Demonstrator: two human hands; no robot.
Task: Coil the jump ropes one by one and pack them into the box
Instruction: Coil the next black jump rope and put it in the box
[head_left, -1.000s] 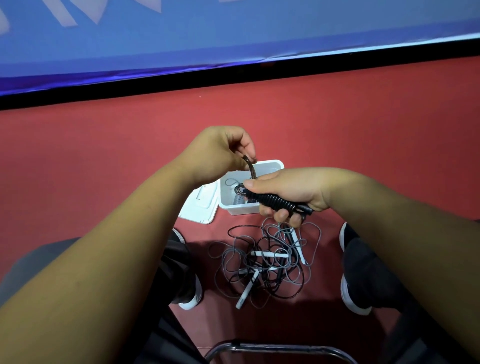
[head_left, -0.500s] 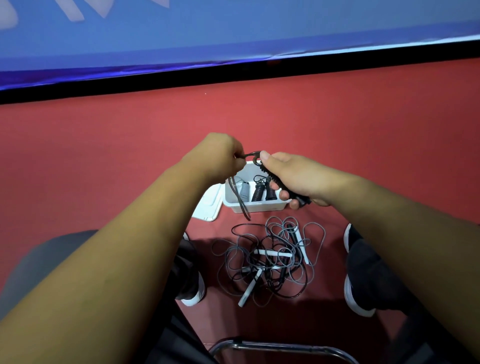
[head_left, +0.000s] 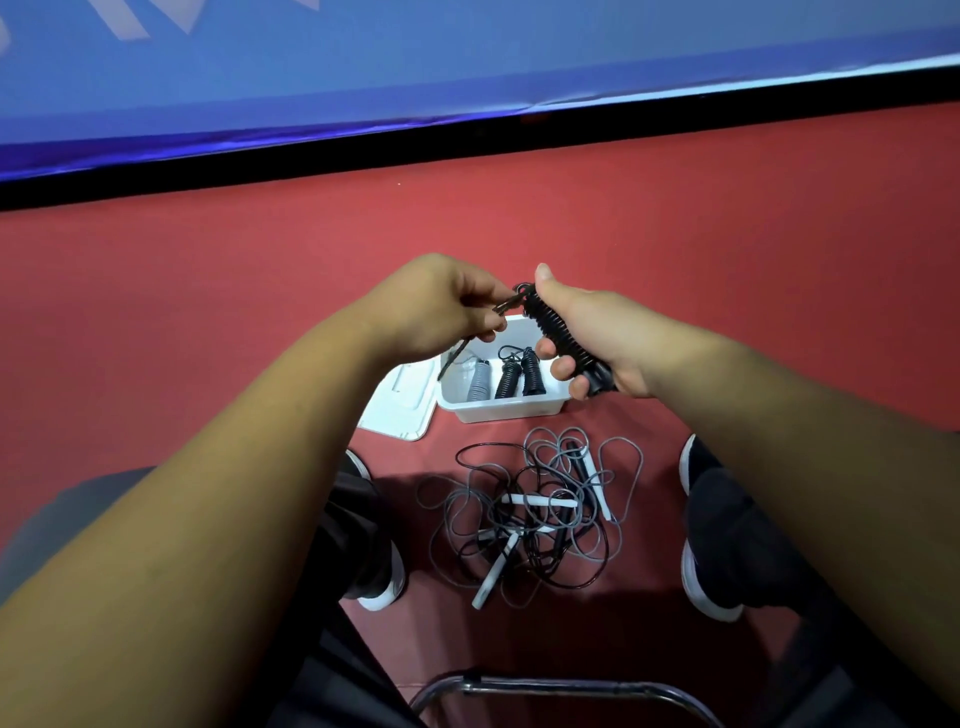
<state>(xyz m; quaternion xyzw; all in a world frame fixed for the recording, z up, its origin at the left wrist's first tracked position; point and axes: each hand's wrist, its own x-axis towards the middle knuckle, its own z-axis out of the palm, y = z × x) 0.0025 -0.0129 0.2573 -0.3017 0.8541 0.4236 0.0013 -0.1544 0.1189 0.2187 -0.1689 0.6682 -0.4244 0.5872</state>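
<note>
Two bare hands meet above a red carpeted floor (head_left: 218, 312), both busy with one black jump rope wound into a tight spiral bundle (head_left: 553, 330). The right hand (head_left: 605, 338) grips this bundle, fingers curled under it and thumb pointing up beside its top end, so that it slants down toward the wrist. The left hand (head_left: 436, 306) pinches the rope's loose black end (head_left: 506, 303) between thumb and fingertips just beside the top of the bundle, and a short tail of cord hangs below that hand. Directly beneath the hands a small white rectangular plastic box (head_left: 498, 409) sits open on the floor, holding three wound ropes side by side: one grey (head_left: 479, 382) and two black (head_left: 508, 379). A flat white plastic lid (head_left: 400, 402) lies against the box's left side. Nearer the person, between two black shoes with white soles (head_left: 382, 577), a loose tangle of grey and black ropes with slim white handles (head_left: 530, 512) is spread on the floor, apart from the box. A curved metal tube (head_left: 561, 688) crosses the bottom edge, and a blue panel (head_left: 467, 62) with a black strip below it runs along the top.
</note>
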